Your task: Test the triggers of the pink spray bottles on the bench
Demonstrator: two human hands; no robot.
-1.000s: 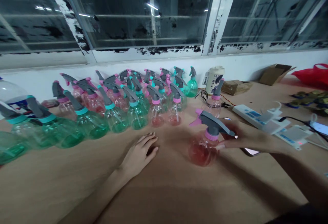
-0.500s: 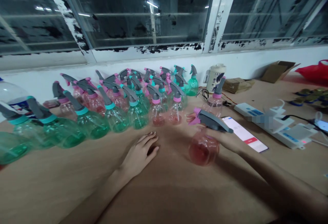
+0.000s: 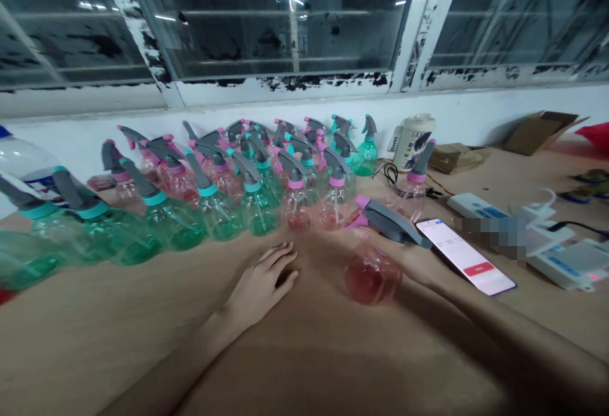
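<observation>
My right hand (image 3: 413, 262) is wrapped round the neck of a pink spray bottle (image 3: 372, 276) with a grey and pink trigger head. That bottle tilts over the table, and its fingers-side is partly hidden behind the spray head. My left hand (image 3: 262, 281) lies on the tabletop with its fingers stretched out, holding nothing. Just beyond it stand a pink-collared spray bottle (image 3: 297, 210) and a green spray bottle (image 3: 261, 213), the front of a group of several more. Another clear pink bottle (image 3: 410, 195) stands behind the held one.
A phone (image 3: 469, 256) with a lit screen lies right of my right hand, beside a white power strip (image 3: 480, 210). A patterned cup (image 3: 415, 142), cardboard boxes (image 3: 540, 132) and a large jug (image 3: 23, 159) stand along the wall under the windows.
My right hand and the pink spray bottle have shifted slightly left, closer to the front row. My left hand rests much as before. The camera view has turned a little left.
</observation>
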